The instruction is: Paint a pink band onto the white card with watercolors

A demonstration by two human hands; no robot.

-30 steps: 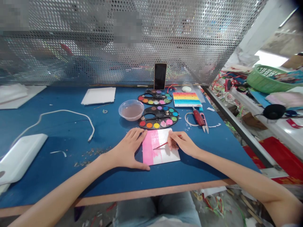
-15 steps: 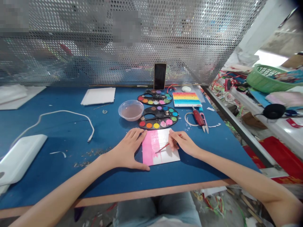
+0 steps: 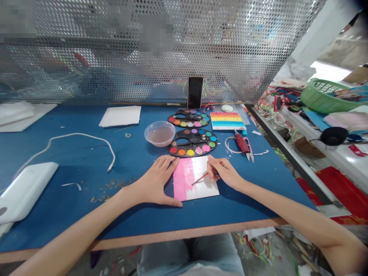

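Just below the centre of the frame, a square board [image 3: 207, 188] lies on the blue tabletop [image 3: 129, 222], solid pink along its left side, streaky paler pink beside that, and white on the right. Over its right half, the right hand [image 3: 225, 173] has its grip closed around a thin red paintbrush [image 3: 202, 177], which slants down to the left. Against the earlier frames, the brush tip has shifted rightward, now at the right edge of the streaky pink, and the right hand has edged the same way. At the board's left edge, the left hand [image 3: 153, 183] stays put, its grip spread wide, fingers by the upper corner and thumb at the lower one. Above the board, the nearer palette [image 3: 198, 141] and the water bowl [image 3: 147, 138] have not moved.
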